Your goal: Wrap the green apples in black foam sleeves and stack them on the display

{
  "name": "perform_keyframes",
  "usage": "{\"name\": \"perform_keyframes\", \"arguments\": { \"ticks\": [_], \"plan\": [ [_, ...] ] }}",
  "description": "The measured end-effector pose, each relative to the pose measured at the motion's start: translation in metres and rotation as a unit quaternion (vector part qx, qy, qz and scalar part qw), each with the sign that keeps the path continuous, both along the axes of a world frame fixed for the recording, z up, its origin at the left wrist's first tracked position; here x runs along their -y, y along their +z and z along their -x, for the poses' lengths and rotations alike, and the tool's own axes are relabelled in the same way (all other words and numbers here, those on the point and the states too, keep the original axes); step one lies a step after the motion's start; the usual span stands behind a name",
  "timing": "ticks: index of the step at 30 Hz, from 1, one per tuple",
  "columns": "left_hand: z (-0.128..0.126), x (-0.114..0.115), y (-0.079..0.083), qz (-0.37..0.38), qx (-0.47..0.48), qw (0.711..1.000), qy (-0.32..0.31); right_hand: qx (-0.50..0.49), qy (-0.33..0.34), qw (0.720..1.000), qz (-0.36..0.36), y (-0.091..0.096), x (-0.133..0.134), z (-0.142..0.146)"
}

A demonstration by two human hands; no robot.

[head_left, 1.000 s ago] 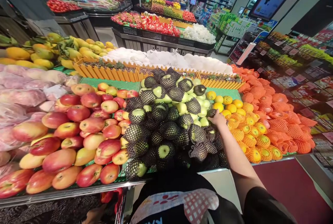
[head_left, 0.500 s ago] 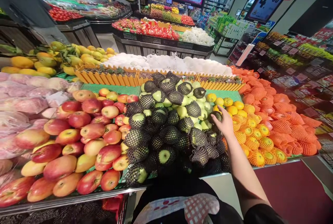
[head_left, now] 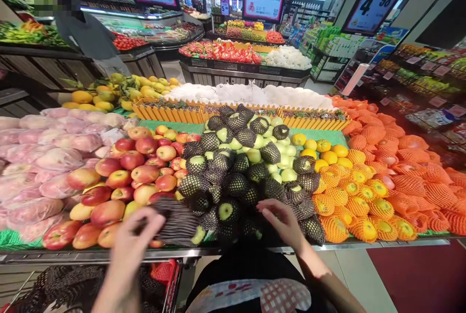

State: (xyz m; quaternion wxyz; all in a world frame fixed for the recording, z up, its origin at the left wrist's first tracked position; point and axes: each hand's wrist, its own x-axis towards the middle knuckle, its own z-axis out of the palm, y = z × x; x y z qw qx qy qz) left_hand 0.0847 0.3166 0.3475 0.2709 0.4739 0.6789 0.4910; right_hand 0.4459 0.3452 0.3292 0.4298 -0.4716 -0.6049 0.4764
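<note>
A pile of green apples (head_left: pixel 251 167), most in black foam nets, fills the middle of the fruit stand. My left hand (head_left: pixel 133 242) is raised at the front edge of the stand, blurred by motion, and grips an empty black foam net (head_left: pixel 178 216) that stretches to the right. My right hand (head_left: pixel 286 223) hovers palm down over the front row of netted green apples, fingers apart and holding nothing. It is a short way right of the net. An apron (head_left: pixel 255 288) shows below.
Red apples (head_left: pixel 131 177) lie left of the pile and bagged pink fruit (head_left: pixel 43 157) further left. Oranges in orange nets (head_left: pixel 367 191) lie to the right. A red basket (head_left: pixel 163 274) with black nets sits under the stand's metal edge (head_left: pixel 364 245). A person (head_left: pixel 83 31) stands at the back left.
My right hand has pulled back from the far right side of the green apple pile to its front edge. My left hand has come up into view holding a black net.
</note>
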Motion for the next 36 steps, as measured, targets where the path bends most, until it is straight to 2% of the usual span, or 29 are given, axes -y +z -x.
{"name": "perform_keyframes", "arguments": {
  "ticks": [1,2,4,6,9,12,14,18,21,25,27,30,32,34,36],
  "plan": [
    [-0.029,-0.005,-0.005,0.0,0.093,0.992,-0.09,-0.051,0.031,0.998,0.037,-0.002,0.008,0.005],
    [-0.059,-0.01,-0.009,0.024,0.184,0.964,-0.188,-0.096,0.052,0.992,0.067,-0.004,0.015,0.009],
    [-0.115,-0.014,-0.017,0.113,0.266,0.88,-0.378,-0.169,0.063,0.978,0.105,-0.006,0.029,0.009],
    [-0.156,-0.015,-0.022,0.152,0.259,0.848,-0.436,-0.217,0.049,0.966,0.13,-0.007,0.04,0.002],
    [-0.186,-0.013,-0.023,0.142,0.234,0.854,-0.443,-0.262,0.013,0.954,0.144,-0.011,0.054,-0.013],
    [-0.194,-0.014,-0.022,0.102,0.186,0.879,-0.428,-0.285,-0.01,0.949,0.138,-0.019,0.065,-0.026],
    [-0.197,-0.016,-0.021,0.097,0.163,0.885,-0.426,-0.289,-0.043,0.946,0.139,-0.024,0.071,-0.03],
    [-0.209,-0.016,-0.02,0.134,0.162,0.855,-0.475,-0.283,-0.121,0.942,0.134,-0.02,0.077,-0.036],
    [-0.22,-0.013,-0.017,0.14,0.171,0.834,-0.506,-0.287,-0.094,0.944,0.131,-0.012,0.082,-0.041],
    [-0.225,-0.009,-0.013,0.118,0.103,0.853,-0.498,-0.255,-0.101,0.951,0.14,-0.011,0.091,-0.045],
    [-0.224,-0.008,-0.013,0.125,0.05,0.85,-0.509,-0.21,-0.112,0.959,0.155,-0.016,0.094,-0.046],
    [-0.22,-0.008,-0.017,0.149,-0.042,0.826,-0.542,-0.112,-0.083,0.978,0.154,-0.024,0.096,-0.048],
    [-0.217,-0.008,-0.02,0.135,-0.09,0.816,-0.554,-0.055,-0.073,0.985,0.146,-0.027,0.097,-0.053],
    [-0.213,-0.009,-0.02,0.093,-0.085,0.811,-0.571,-0.024,-0.074,0.986,0.147,-0.029,0.097,-0.059],
    [-0.212,-0.009,-0.019,0.046,-0.028,0.795,-0.604,-0.023,-0.067,0.986,0.152,-0.029,0.095,-0.067]
  ]
}}
